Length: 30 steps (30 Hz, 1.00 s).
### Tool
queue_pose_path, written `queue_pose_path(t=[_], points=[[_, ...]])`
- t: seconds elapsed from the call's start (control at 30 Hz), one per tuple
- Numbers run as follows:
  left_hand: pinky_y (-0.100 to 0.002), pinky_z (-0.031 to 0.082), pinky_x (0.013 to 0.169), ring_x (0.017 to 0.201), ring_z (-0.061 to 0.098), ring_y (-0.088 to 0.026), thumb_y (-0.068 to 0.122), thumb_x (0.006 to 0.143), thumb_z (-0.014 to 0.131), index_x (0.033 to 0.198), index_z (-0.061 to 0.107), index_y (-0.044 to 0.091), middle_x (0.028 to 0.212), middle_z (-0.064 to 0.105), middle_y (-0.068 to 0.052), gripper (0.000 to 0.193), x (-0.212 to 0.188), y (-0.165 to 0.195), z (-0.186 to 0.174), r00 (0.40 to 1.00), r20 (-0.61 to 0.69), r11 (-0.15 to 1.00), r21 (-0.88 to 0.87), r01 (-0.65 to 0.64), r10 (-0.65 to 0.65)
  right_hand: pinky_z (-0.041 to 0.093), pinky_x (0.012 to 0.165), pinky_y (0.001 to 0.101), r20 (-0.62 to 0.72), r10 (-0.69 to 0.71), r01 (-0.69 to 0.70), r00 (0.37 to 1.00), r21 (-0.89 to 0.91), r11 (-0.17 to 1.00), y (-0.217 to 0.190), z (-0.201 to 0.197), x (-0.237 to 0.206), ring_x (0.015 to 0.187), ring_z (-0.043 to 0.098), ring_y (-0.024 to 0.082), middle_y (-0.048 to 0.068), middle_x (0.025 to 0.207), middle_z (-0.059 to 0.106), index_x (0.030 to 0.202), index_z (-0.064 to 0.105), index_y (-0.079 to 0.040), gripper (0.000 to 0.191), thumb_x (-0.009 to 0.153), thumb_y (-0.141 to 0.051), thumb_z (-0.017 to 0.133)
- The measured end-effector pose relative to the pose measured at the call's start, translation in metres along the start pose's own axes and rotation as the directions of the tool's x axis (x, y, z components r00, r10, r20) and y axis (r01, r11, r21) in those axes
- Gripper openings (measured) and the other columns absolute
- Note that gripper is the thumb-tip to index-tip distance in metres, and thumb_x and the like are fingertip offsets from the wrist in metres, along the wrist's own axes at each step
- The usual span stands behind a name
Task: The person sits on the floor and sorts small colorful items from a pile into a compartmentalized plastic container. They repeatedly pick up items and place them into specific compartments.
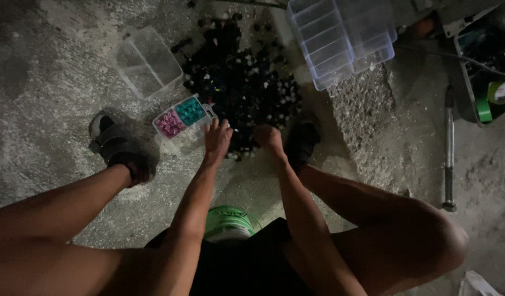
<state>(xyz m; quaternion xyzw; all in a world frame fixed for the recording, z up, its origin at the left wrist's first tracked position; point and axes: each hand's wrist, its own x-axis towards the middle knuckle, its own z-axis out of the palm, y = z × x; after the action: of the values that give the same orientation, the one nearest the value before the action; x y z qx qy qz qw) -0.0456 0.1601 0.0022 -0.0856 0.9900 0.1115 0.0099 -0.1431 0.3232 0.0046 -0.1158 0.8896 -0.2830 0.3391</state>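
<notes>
Rough grey concrete floor (55, 71), pitted and dusty, fills the dim scene. At its middle lies a heap (238, 82) of small dark pieces flecked with white, loose and spread wide. Both hands rest at the heap's near edge. The left hand (217, 138) lies palm down, fingers spread and slightly bent on the pieces, its grip loose, and I cannot tell whether it has hold of anything. The right hand (267, 137) is curled into the pieces, its grip mostly closed, but what it pinches is hidden.

Just beside the left hand sits a small clear box (182, 125) with compartments, one holding pink bits, one teal, and pale ones nearer. Farther off lies an empty clear tray (148, 61), divided inside. Beyond the heap stands a stack of bins (343, 38), clear bluish plastic, ribbed and rectangular. To the right a long metal rod (449, 148) lies on the floor, and past it a crate (485, 66) holds green tape rolls. A sandal (118, 145) flanks the left, a dark shoe (302, 141) touches the heap on the right. Between the knees sits a green-rimmed bucket (230, 222).
</notes>
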Motion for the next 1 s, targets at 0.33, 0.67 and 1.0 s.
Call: queue_pose_path(t=[0.33,0.67,1.0], points=[[-0.047,0.052,0.074,0.082,0.063,-0.031,0.016,0.108,0.062,0.107,0.069,0.003,0.092,0.067,-0.013,0.015,0.002,-0.032,-0.02,0.992,-0.113,0.881,-0.461,-0.11,0.065,0.057,0.067,0.0363,-0.257,-0.227,0.323,0.939,0.438,0.839,0.009,0.0,0.012,0.084,0.07,0.019,0.011,0.098,0.074,0.107,0.075,-0.004,0.022,0.094,-0.021,0.072],[-0.044,0.052,0.066,0.065,0.065,-0.033,0.03,0.104,0.066,0.093,0.067,0.0,0.073,0.065,-0.017,0.032,-0.018,-0.133,-0.056,0.88,-0.031,0.696,-0.625,0.353,-0.474,0.054,0.079,0.0436,-0.327,-0.106,0.139,0.939,0.078,0.987,-0.023,0.009,0.018,0.09,0.069,0.037,0.019,0.103,0.073,0.116,0.076,-0.006,0.029,0.093,-0.022,0.069],[-0.041,0.057,0.078,0.091,0.076,-0.031,0.037,0.096,0.073,0.113,0.077,0.006,0.097,0.077,-0.019,0.035,-0.039,-0.142,-0.048,0.798,0.027,0.566,-0.69,0.451,-0.602,0.058,0.082,0.0469,-0.462,-0.354,0.343,0.813,-0.111,0.933,-0.021,0.012,0.029,0.096,0.071,0.041,0.021,0.106,0.072,0.107,0.078,-0.006,0.022,0.091,-0.021,0.072]])
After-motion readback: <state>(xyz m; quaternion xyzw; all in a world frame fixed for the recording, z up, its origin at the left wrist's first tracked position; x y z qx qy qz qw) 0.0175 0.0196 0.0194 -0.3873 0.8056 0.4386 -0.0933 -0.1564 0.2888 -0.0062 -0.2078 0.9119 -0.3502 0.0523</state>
